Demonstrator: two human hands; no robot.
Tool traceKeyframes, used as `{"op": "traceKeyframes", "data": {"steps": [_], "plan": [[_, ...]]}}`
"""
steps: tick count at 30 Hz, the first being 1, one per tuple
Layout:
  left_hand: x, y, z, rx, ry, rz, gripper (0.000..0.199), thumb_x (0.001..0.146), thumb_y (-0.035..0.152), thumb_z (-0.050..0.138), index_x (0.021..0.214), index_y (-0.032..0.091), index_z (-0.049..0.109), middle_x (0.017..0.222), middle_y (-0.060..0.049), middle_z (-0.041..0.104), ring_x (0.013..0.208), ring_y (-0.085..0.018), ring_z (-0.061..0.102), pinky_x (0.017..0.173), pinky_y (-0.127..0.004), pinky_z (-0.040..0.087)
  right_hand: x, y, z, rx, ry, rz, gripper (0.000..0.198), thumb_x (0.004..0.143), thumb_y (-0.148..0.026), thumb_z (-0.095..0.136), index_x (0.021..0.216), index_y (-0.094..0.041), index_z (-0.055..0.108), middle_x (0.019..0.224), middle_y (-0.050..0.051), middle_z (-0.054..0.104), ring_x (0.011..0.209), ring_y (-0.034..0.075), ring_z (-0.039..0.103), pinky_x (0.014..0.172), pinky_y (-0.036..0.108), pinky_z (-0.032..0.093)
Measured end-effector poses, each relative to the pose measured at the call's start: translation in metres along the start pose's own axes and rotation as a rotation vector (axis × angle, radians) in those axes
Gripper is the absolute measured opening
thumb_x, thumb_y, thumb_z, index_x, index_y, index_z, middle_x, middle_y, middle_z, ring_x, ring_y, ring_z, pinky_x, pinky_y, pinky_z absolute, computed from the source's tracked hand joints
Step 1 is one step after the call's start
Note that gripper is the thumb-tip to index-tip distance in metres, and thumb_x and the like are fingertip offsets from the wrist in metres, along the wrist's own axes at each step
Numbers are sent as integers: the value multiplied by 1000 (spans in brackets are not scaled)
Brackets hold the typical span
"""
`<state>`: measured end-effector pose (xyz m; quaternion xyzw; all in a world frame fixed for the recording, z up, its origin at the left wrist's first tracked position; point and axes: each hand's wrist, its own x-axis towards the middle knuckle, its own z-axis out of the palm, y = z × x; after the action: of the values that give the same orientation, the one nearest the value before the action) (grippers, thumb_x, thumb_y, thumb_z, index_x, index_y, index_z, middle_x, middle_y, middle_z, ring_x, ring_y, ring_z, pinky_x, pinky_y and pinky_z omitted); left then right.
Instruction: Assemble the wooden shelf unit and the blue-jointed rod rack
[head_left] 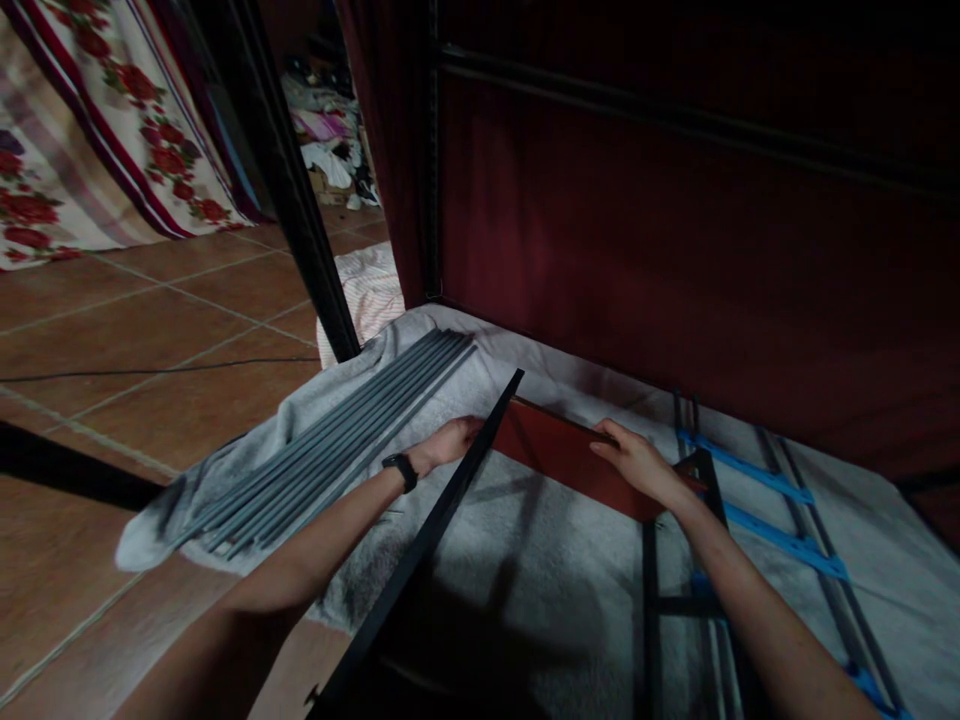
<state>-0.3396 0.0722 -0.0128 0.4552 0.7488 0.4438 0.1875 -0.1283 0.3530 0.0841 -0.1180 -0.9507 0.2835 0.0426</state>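
- Nearest item: black bar [431, 540], slanting from the near edge toward the scene's centre.
- Black frame [684, 606]: near right, beside the right forearm.
- Right hand [637, 465]: thumb and fingers closed over the upper edge of the reddish-brown panel [562, 455], pinching it.
- Left hand [450, 441]: at the panel's left end; fingertips hidden behind the bar, so their grip cannot be determined.
- Panel location: centre, between bar and frame, above the blanket [570, 590]; contact with the blanket cannot be confirmed.
- Step in hand (judged): aligning the panel between bar and frame. Next move probably calls for steady support at both ends.
- Grey tubes [345, 440]: left, bundled on the blanket.
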Motion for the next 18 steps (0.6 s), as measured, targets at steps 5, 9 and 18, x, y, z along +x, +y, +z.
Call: {"op": "traceKeyframes", "data": {"steps": [5,9,18], "plan": [[-47,-3,-19,94,39,-29,21,90,29,55,91,16,72,95,-9,73,89,-21,65,84,-32,53,-1,4,0,9,-32,-36,20,89,-41,54,102,-27,60,98,2,71,88,21,66,77,32,49],[-108,-4,-43,192,110,-111,23,92,30,52,94,17,71,92,-7,72,83,-19,64,79,-32,52,-3,3,-1,-6,-52,-41,19,89,-42,54,99,-27,59,95,1,71,83,21,66,75,32,49],[-216,-6,-51,421,202,-310,21,92,25,50,90,21,71,93,-7,66,84,-20,62,74,-31,48,-8,3,-7,114,-192,-18,31,83,-56,61,93,-27,58,85,0,63,82,22,61,73,32,49]]}}
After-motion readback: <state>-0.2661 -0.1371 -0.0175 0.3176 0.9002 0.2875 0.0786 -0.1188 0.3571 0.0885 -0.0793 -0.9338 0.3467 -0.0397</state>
